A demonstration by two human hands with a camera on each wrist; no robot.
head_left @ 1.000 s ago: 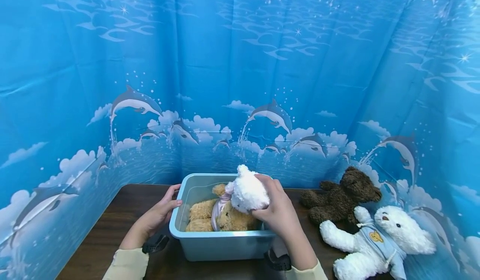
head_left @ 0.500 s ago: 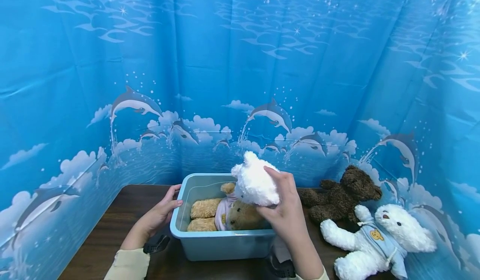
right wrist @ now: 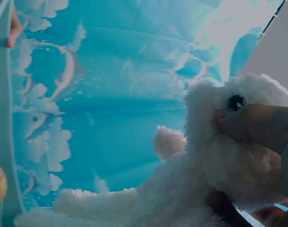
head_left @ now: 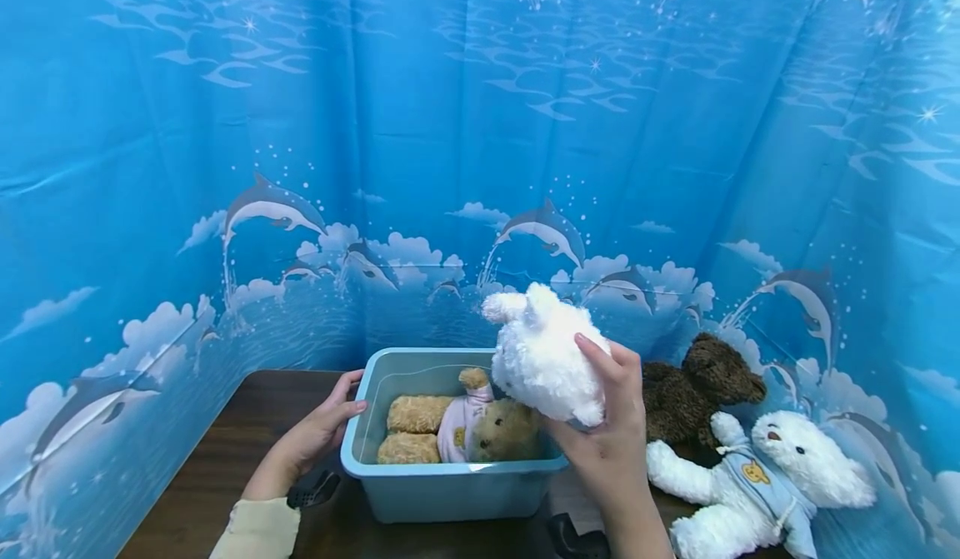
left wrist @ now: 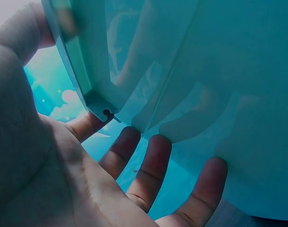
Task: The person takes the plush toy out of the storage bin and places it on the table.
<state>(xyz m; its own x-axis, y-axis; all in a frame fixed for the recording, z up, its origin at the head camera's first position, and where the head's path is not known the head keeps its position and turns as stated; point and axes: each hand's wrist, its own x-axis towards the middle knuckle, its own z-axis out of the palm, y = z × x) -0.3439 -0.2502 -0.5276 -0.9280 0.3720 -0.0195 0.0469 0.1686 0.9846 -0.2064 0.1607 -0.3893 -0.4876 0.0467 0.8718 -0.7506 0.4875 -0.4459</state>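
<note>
My right hand [head_left: 611, 438] grips a white plush toy [head_left: 547, 355] by its head, above the right end of a light blue plastic bin [head_left: 450, 492]. In the right wrist view the thumb presses beside the dark eye of the plush toy [right wrist: 196, 127], and its body and pale limbs stretch left. At the bin's left end my left hand [head_left: 322, 426] holds the rim, thumb over the edge. The left wrist view has its fingertips [left wrist: 158, 146] against the outer wall. Inside the bin a tan teddy bear [head_left: 420, 413] in a pink shirt lies on its back.
A dark brown teddy bear [head_left: 697, 384] lies on the dark wooden table [head_left: 217, 442] right of the bin. In front of it is a white teddy bear [head_left: 712, 530] in a blue hoodie. A dolphin-print curtain [head_left: 465, 167] hangs behind and around.
My right hand has lifted the white plush toy up and rightward out of the bin, uncovering more of the tan bear, which has shifted slightly right. My left hand stays at the rim.
</note>
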